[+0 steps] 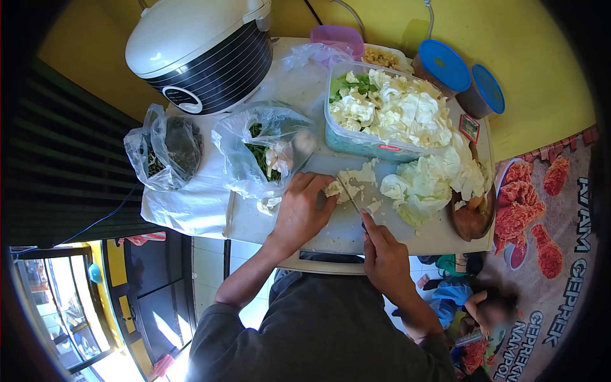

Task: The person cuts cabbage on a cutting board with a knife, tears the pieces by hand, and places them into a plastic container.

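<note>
My right hand (386,258) is closed around the handle of a knife (351,196), whose blade points away to the upper left. Curled fingers of my left hand (302,210) hold a small piece of pale cabbage (331,189) on the cutting board (305,228), right beside the blade. Loose cabbage bits (361,176) lie around the knife. To the right rests a larger chunk of cabbage (417,184). Behind it, a clear plastic tub (363,142) is heaped with cut cabbage leaves (407,108).
A plastic bag (232,137) with greens and garlic bulbs stands behind my left hand, another bag (180,149) farther left. A rice cooker (203,57) fills the back left. Blue-lidded containers (444,65) and a brown bowl (469,226) sit at right. A person (455,302) is low on the right.
</note>
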Motion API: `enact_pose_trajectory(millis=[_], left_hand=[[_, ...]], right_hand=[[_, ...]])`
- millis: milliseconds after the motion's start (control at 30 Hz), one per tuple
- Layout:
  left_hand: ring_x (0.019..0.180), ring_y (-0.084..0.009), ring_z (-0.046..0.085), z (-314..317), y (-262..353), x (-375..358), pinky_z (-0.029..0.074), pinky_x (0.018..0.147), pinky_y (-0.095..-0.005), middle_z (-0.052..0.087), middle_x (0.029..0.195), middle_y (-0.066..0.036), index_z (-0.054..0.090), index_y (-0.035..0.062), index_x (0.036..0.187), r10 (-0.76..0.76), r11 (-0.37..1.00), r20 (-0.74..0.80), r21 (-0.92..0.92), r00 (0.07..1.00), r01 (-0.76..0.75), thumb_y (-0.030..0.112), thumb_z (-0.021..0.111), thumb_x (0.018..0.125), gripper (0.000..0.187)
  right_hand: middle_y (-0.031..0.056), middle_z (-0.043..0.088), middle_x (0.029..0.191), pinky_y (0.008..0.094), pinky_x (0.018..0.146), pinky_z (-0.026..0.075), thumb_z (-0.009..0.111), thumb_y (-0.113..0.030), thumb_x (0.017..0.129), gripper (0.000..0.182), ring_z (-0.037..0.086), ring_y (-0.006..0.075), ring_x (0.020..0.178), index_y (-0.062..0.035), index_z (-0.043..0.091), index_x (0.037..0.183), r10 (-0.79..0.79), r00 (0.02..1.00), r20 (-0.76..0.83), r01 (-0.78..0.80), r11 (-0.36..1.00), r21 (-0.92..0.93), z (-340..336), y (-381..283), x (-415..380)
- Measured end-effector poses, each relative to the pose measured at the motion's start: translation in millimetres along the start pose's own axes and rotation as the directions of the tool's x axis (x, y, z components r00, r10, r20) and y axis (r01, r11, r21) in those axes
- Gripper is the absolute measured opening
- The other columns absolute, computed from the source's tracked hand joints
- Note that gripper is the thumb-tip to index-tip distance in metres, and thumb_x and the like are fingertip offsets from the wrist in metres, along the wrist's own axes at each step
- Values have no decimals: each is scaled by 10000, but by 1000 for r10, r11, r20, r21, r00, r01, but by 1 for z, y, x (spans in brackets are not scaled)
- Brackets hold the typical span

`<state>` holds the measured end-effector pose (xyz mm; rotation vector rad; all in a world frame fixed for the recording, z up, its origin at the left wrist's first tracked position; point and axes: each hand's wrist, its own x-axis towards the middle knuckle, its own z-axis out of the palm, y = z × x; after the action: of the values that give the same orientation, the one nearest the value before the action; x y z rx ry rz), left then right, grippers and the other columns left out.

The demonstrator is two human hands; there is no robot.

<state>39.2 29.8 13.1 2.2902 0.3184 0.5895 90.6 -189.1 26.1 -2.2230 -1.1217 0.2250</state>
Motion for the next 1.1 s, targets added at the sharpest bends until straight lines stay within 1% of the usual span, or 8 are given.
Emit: enact_pose_trajectory(millis=[300,600,700,800,900,933,1033,1100], left_hand=[[951,-357,628,0,-6,1,525,856,-461,697,1002,-137,711,24,1044,82,997,36,5,996,-82,34,788,761,294],[967,-375,621,1,-8,0,517,867,-475,691,993,-144,693,12,1051,35,999,47,-1,998,-35,24,787,758,308],[913,-322,654,-3,-8,1,536,818,-416,699,992,-134,692,8,1103,35,999,52,13,998,-35,67,816,816,318],[909,-261,695,-15,2,2,548,792,-365,711,994,-140,662,19,1186,-135,976,145,-151,980,157,108,824,871,364],[834,-314,747,-17,-2,1,584,751,-376,730,977,-209,615,32,1231,-136,948,160,-266,978,175,175,806,925,388],[831,-239,751,-13,-4,-1,582,752,-340,753,972,-181,611,16,1279,-146,914,149,-359,978,191,148,779,950,392],[842,-160,737,-7,-4,-5,578,757,-302,766,983,-130,594,5,1335,-264,746,279,-547,923,379,132,729,995,387],[936,-126,711,-1,1,-6,568,807,-279,758,1050,-114,587,-2,1357,-302,604,330,-659,894,448,121,686,1026,367]], right_hand=[[128,639,877,450,550,550,635,1,904,661,648,331,589,-114,492,1539,-24,996,84,35,991,-131,-13,5,16],[125,613,832,453,539,546,648,-6,900,672,622,328,558,-113,490,1544,-77,989,129,94,986,-136,-17,22,15],[128,612,818,454,544,547,649,3,899,668,620,327,555,-113,499,1539,-37,989,141,55,991,-123,-26,27,-7],[137,629,831,446,550,547,647,12,904,650,637,328,573,-105,511,1529,-19,990,138,29,997,-68,-35,26,-15],[157,657,874,419,588,553,633,3,940,599,666,330,631,-92,519,1521,1,995,101,-7,999,53,-42,25,-13],[167,664,891,410,618,559,626,-6,958,576,674,334,659,-87,520,1519,27,998,58,-33,994,105,-39,20,-11],[197,690,970,391,721,563,602,-30,1006,510,697,343,765,-61,519,1509,97,995,-1,-94,966,239,-29,5,-3],[212,703,1038,384,778,558,601,-43,1022,486,708,334,833,-40,516,1501,138,990,-30,-123,947,295,-21,-2,3]])
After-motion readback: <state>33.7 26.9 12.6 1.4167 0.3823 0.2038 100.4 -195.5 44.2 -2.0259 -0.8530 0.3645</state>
